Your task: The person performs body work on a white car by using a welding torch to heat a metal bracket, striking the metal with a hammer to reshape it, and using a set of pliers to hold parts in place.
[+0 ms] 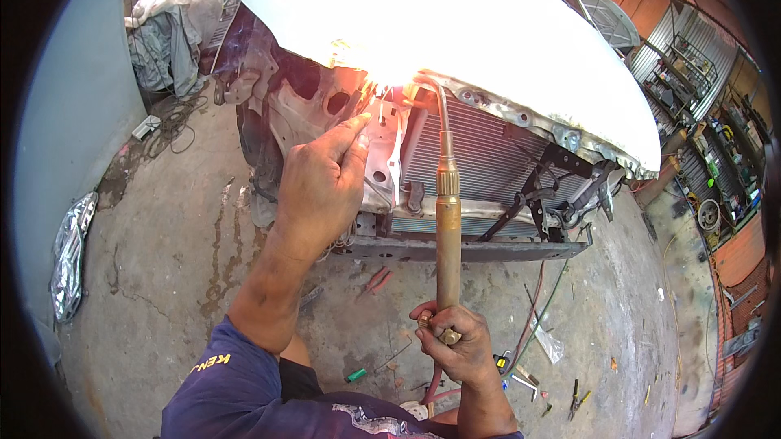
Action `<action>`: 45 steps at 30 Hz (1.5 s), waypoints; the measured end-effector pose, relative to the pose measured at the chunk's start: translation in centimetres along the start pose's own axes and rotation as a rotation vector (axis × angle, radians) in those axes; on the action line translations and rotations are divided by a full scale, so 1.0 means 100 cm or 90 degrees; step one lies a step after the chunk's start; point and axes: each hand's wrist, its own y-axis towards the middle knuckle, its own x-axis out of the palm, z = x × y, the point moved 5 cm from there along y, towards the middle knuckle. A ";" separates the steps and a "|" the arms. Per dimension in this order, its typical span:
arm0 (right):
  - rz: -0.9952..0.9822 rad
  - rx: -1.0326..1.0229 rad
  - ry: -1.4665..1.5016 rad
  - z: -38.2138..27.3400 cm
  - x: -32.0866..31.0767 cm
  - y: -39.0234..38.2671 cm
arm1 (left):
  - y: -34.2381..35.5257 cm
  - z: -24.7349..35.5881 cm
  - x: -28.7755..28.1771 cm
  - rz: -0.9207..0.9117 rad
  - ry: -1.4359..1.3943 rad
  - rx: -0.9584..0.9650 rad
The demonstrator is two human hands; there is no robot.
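Note:
My right hand (461,343) is wrapped round the lower end of a brass gas torch (449,231), by its valve knobs. The torch stands upright in view, and its bent copper tip points left at the car's front panel (389,134). A bright flame (389,82) burns there, and its glare hides the spot being heated. My left hand (329,170) is closed in a pinch just below the flame. Between its fingertips is what looks like a thin filler rod (379,99), mostly lost in the glare. Above both hands spreads the car's white hood (504,24), overexposed.
Behind the torch sits the radiator (488,146), above a dark crossbar (464,250). Red and green hoses (558,276) trail over the concrete floor (163,276). Pliers (578,400) and a green lighter-like item (355,375) lie there. Cluttered shelves (708,154) line the right side.

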 end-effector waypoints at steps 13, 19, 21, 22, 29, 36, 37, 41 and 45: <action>-0.005 -0.001 -0.003 0.000 -0.001 0.003 | -0.002 -0.003 0.003 0.019 -0.039 -0.003; -0.006 -0.005 -0.007 0.000 -0.001 0.004 | -0.003 -0.005 0.001 0.015 -0.041 -0.010; -0.003 -0.003 -0.015 -0.002 -0.001 0.006 | -0.001 -0.010 -0.001 -0.007 0.030 -0.007; -0.002 -0.008 -0.016 -0.002 -0.001 0.006 | -0.002 -0.005 0.000 0.032 -0.002 0.032; -0.002 0.008 -0.008 0.000 -0.001 0.006 | -0.009 -0.005 -0.002 0.019 -0.063 -0.023; 0.007 0.027 -0.029 -0.001 -0.007 0.004 | -0.025 -0.002 -0.006 0.052 -0.125 -0.068; 0.003 -0.001 -0.023 -0.006 -0.010 0.002 | -0.031 -0.002 -0.007 0.044 -0.094 -0.048; 0.005 -0.103 0.071 -0.022 -0.034 -0.025 | -0.055 0.001 -0.012 -0.006 -0.056 -0.015; 0.018 -0.091 0.286 -0.024 -0.066 -0.069 | -0.076 -0.014 -0.003 -0.047 -0.113 -0.025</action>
